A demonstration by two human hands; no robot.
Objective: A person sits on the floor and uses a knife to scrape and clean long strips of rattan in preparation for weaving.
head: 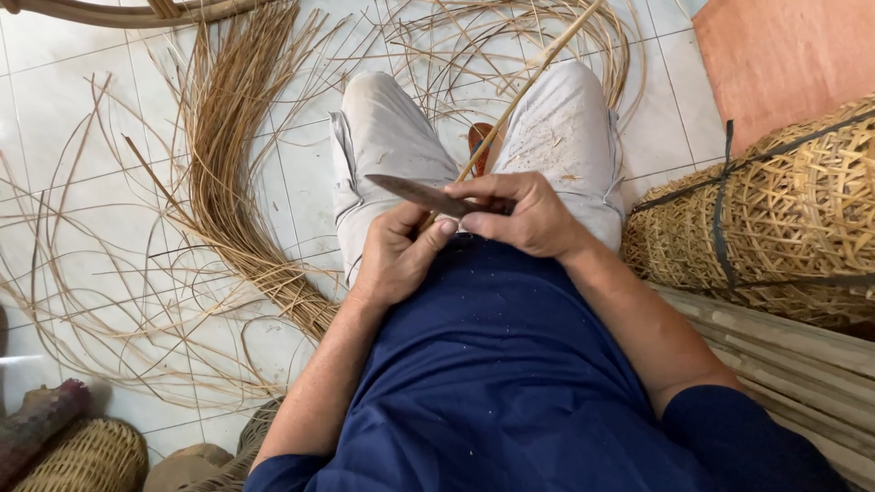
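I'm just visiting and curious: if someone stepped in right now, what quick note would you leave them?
Right hand: grips a dark knife, blade pointing left.
Left hand: pinches a thin cane strip against the blade; the strip runs up and away over the lap.
Around: bundle of loose strips on the tiled floor, woven baskets at the right.
Done: shavings on the trousers.
Left: cannot tell.

A bundle of loose cane strands (232,173) fans across the white tiled floor (55,118). Stacked woven baskets (784,219) sit at the floor's right edge. A small round basket (87,456) sits in its bottom-left corner.
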